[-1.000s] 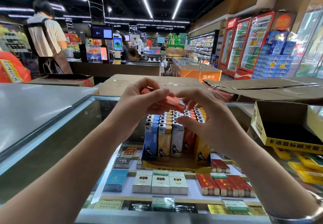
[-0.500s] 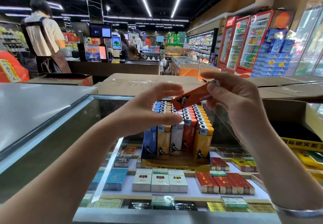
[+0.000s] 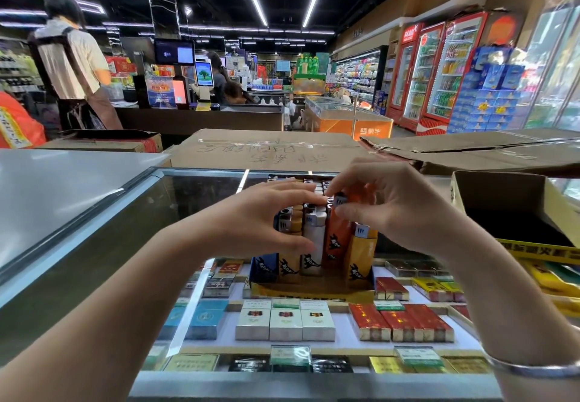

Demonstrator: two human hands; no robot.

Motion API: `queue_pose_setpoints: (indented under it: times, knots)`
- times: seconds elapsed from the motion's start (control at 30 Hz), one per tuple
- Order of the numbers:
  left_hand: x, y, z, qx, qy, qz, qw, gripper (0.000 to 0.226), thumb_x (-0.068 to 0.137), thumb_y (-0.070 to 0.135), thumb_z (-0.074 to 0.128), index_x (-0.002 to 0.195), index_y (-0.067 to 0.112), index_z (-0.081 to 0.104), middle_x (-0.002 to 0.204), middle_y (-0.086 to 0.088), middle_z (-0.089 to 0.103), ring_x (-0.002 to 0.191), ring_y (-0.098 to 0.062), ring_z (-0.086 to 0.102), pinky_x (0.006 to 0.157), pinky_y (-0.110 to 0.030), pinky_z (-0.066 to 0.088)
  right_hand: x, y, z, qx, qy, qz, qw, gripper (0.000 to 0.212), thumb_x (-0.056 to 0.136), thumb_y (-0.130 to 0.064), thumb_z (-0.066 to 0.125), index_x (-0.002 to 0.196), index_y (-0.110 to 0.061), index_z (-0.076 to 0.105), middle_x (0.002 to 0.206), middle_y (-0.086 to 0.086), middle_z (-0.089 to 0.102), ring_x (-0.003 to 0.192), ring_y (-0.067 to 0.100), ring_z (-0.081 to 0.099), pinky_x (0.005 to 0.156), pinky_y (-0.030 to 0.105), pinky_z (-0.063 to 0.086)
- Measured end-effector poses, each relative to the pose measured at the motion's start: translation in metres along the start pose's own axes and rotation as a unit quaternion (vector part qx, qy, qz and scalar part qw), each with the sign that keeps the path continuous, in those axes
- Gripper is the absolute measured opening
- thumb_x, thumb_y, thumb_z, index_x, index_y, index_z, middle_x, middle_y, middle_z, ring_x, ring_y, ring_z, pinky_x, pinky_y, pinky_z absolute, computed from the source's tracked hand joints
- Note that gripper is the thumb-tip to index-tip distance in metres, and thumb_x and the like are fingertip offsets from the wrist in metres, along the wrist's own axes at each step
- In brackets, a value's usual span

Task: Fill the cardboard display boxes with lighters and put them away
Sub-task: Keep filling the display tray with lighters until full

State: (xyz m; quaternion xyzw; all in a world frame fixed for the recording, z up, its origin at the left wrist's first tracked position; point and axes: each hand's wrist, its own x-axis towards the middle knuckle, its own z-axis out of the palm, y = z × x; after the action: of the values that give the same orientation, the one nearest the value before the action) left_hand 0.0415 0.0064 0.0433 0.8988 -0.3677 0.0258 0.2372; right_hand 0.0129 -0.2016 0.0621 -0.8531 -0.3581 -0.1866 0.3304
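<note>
A yellow cardboard display box (image 3: pixel 314 290) stands on the glass counter, packed with several upright lighters in blue, yellow, white and orange. My right hand (image 3: pixel 395 210) pinches the top of an orange lighter (image 3: pixel 337 238) standing in the front row of the box. My left hand (image 3: pixel 266 216) lies over the left lighters, its fingers stretched across their tops and its thumb against the white lighter (image 3: pixel 314 238). A second, empty yellow display box (image 3: pixel 514 213) stands to the right.
Cigarette packs (image 3: pixel 285 320) lie under the glass counter (image 3: pixel 94 244). Flattened brown cardboard (image 3: pixel 266 150) lies behind the counter, with more torn cardboard (image 3: pixel 486 150) at right. A person in a light shirt (image 3: pixel 72 62) stands far left. Drink fridges (image 3: pixel 439 72) line the right wall.
My right hand has brought the orange lighter down from the air into the front row of the box. My left hand has dropped onto the lighter tops.
</note>
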Motion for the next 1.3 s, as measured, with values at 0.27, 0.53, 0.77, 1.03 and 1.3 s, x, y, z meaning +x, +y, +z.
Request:
queue_pose_setpoints:
  times: [0.27, 0.53, 0.77, 1.03, 1.3]
  knots:
    - [0.002, -0.004, 0.002, 0.032, 0.008, 0.006, 0.999, 0.063, 0.077, 0.051, 0.065, 0.134, 0.05, 0.037, 0.147, 0.027, 0.026, 0.134, 0.007, 0.019, 0.113, -0.036, 0.023, 0.0, 0.001, 0.007, -0.092, -0.047, 0.04, 0.994, 0.03, 0.077, -0.007, 0.072, 0.087, -0.028, 0.054, 0.081, -0.02, 0.052, 0.078, -0.013, 0.048, 0.069, 0.003, 0.036]
    - [0.0, -0.005, 0.003, 0.043, 0.016, 0.014, 0.999, 0.061, 0.077, 0.053, 0.064, 0.131, 0.053, 0.037, 0.145, 0.029, 0.027, 0.132, 0.01, 0.019, 0.111, -0.028, 0.021, 0.003, 0.003, 0.012, -0.167, -0.057, 0.027, 0.984, 0.021, 0.079, -0.008, 0.068, 0.082, -0.023, 0.053, 0.081, -0.021, 0.042, 0.083, 0.005, 0.037, 0.073, 0.008, 0.029]
    - [0.002, -0.005, 0.001, 0.001, 0.015, 0.002, 1.0, 0.065, 0.071, 0.071, 0.052, 0.132, 0.052, 0.036, 0.144, 0.027, 0.03, 0.129, 0.008, 0.029, 0.105, -0.026, 0.03, 0.003, 0.01, 0.008, -0.053, -0.005, 0.049, 0.997, 0.013, 0.082, -0.022, 0.067, 0.081, -0.026, 0.055, 0.081, -0.017, 0.048, 0.078, -0.012, 0.043, 0.068, 0.003, 0.032]
    - [0.009, -0.01, -0.002, -0.092, 0.112, -0.138, 0.98, 0.085, 0.074, 0.07, 0.028, 0.145, 0.024, 0.022, 0.151, -0.003, 0.027, 0.133, -0.019, 0.032, 0.108, -0.034, 0.027, -0.001, 0.052, -0.006, -0.049, -0.019, 0.328, 0.943, 0.027, 0.087, -0.001, 0.053, 0.106, -0.019, 0.044, 0.097, 0.005, 0.057, 0.075, 0.018, 0.061, 0.054, 0.024, 0.049]
    - [0.001, -0.012, 0.016, -0.376, 0.1, -0.29, 0.874, 0.062, 0.079, 0.069, 0.041, 0.122, 0.026, 0.052, 0.117, -0.003, 0.065, 0.103, -0.024, 0.063, 0.096, -0.042, 0.046, -0.003, 0.046, -0.003, 0.094, -0.22, 0.308, 0.921, 0.041, 0.085, -0.001, 0.061, 0.093, -0.038, 0.046, 0.087, 0.003, 0.068, 0.062, 0.013, 0.067, 0.048, 0.023, 0.05]
